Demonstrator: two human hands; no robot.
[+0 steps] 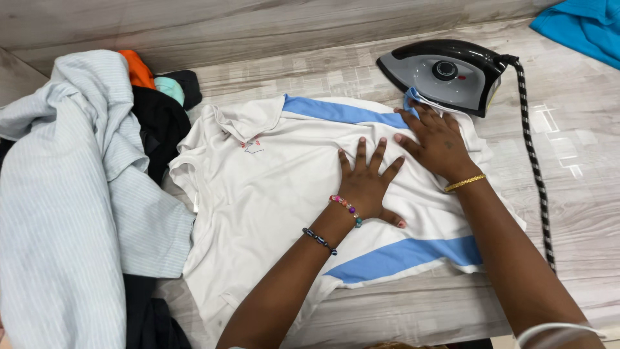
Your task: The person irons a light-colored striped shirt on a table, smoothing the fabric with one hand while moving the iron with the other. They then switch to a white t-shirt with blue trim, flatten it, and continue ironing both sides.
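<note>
The fingers of the left hand (366,184) are spread flat and pressed on the white shirt (271,194), gripping nothing. The fingers of the right hand (438,141) are also laid open on the cloth, their tips at the shirt's far edge, just beside the sole of the black and grey iron (449,74); nothing is held there either. The shirt, with two blue stripes, is laid out across the middle of the surface, its collar turned toward the left.

A burn is judged the nearest risk: the right fingertips are placed almost against the iron, and whether it is hot cannot be told. Scorching could also be caused where the shirt's edge is tucked at the iron's base. The braided cord (536,168) is run close past the right forearm and could be snagged, dragging the iron.

The surface (400,304) is a pale grey wood-grain board. A heap of clothes (71,194), light striped, black and orange, is piled at the left, and a blue cloth (581,26) is seen at the far right corner.
</note>
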